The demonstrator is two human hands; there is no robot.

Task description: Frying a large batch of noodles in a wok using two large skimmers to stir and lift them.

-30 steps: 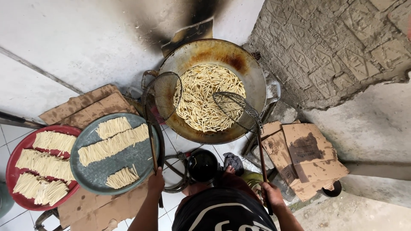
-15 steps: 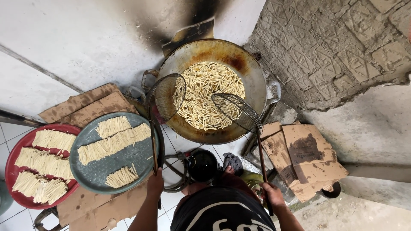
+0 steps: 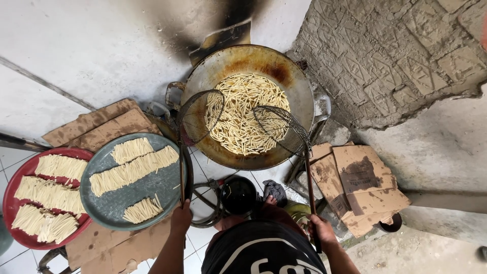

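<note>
Even daylight, sharp wide-angle view

Soft, diffuse light filled the scene with only faint shadows and no harsh glare; the oil in the wok (image 3: 247,106) gave a dull sheen. Focus held throughout, while straight lines bowed toward the frame's edges from lens distortion.

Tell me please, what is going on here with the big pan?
A person stands over a large wok full of pale dough sticks. The left hand and the right hand each hold a long-handled wire skimmer over them. Beside it, a grey tray and a red tray hold more uncooked sticks.
</note>
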